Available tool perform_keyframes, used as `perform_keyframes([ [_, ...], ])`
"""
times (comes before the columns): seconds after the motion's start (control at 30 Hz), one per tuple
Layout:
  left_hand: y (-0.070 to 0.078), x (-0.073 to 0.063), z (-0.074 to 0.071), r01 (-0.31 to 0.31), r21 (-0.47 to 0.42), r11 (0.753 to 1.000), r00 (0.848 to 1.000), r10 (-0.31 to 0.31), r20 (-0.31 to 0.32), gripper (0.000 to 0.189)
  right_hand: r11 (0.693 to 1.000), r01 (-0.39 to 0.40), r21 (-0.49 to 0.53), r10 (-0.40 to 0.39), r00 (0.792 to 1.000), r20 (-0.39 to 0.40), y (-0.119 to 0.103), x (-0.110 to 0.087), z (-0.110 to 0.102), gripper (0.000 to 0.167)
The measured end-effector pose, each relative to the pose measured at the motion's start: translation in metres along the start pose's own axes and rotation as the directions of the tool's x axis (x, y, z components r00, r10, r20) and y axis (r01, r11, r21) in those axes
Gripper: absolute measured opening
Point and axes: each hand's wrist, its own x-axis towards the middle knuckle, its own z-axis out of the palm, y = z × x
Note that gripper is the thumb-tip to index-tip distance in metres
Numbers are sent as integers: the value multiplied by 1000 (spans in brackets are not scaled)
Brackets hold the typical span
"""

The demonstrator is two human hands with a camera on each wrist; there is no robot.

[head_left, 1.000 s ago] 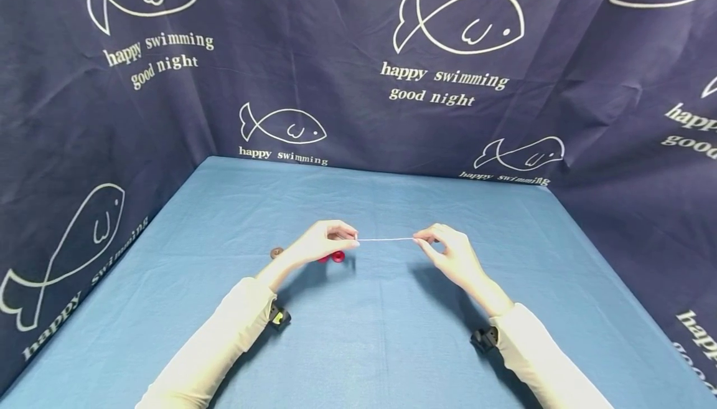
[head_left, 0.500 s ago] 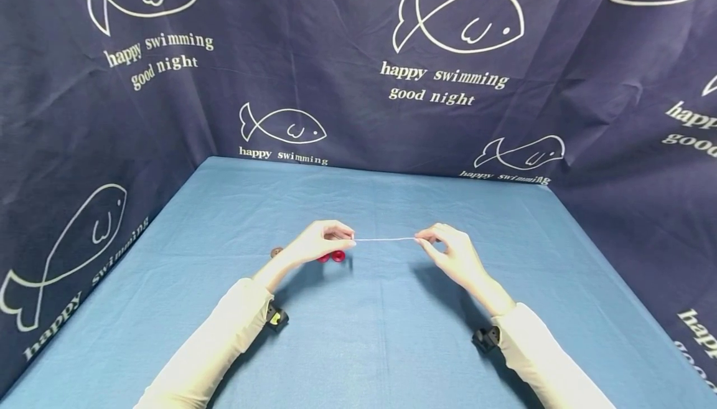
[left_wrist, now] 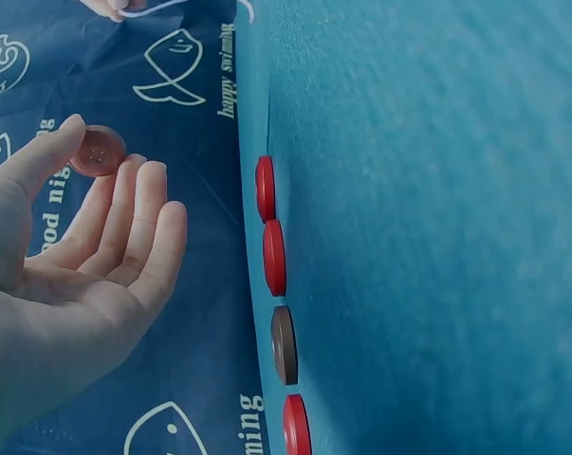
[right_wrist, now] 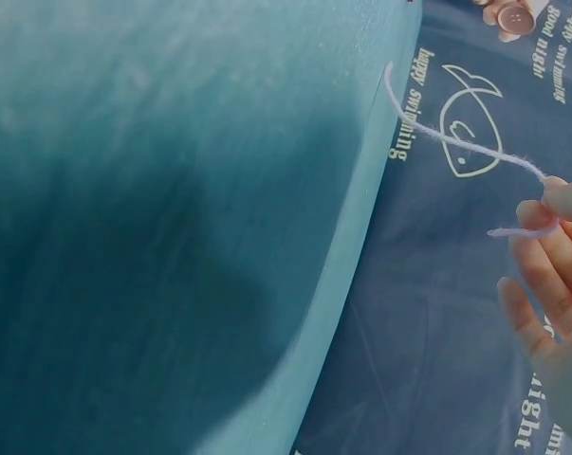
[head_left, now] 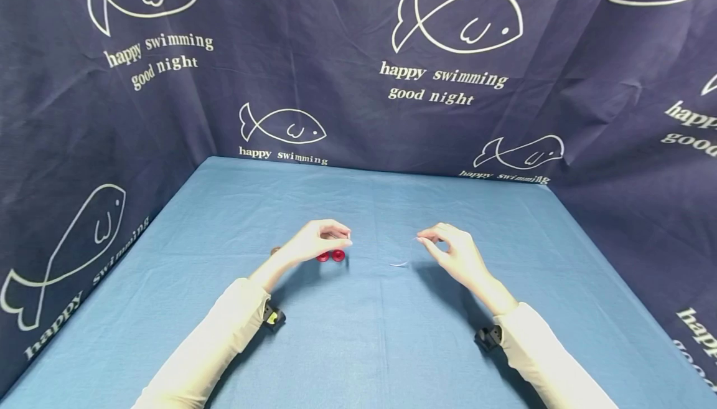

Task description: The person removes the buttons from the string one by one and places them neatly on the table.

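Note:
Between thumb and fingertips my left hand pinches a round brown button with small holes, held up over the blue table. My right hand pinches a thin pale lilac string near one end. A short tail sticks out past the fingers in the right wrist view, while the longer part hangs to the left and down toward the cloth. The string and the button are apart, with a gap between the two hands.
Under and beside the left hand lie a red button, another red button and a brown button, in a row with one more red one. Blue cloth covers the table. A dark fish-print curtain encloses the back and sides.
The string was stretched taut between both hands; now it has come away from the left hand's button and droops from the right hand. The left hand has shifted slightly left.

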Motion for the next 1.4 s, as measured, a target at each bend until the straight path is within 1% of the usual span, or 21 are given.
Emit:
perform_keyframes([
  [0.2, 0, -3, -3, 17, 7, 1000, 1000, -17, -2, 40, 1000, 8, -9, -8, 1000, 4, 3, -1, -2, 12],
  [0.33, -1, -4, -5, 16, 16, 1000, 1000, -16, -15, 40, 1000, 19, -11, -19, 1000, 1, 5, -2, -3, 13],
  [0.63, -6, -9, -10, 31, 25, 999, 998, -30, -48, 39, 1000, -7, -26, 7, 1000, 7, 6, -5, -5, 12],
  [1.0, -14, -12, -19, 72, -50, 996, 996, -75, -49, 40, 999, 4, -38, -4, 1000, -13, 8, -8, -8, 13],
  [1.2, -18, -14, -22, 72, -28, 997, 995, -74, -68, 39, 999, -14, -41, 14, 1000, -11, 8, -9, -11, 12],
  [1.4, -20, -16, -26, 36, 5, 999, 995, -36, -92, 37, 999, -15, -44, 15, 1000, -13, 8, -10, -12, 12],
])
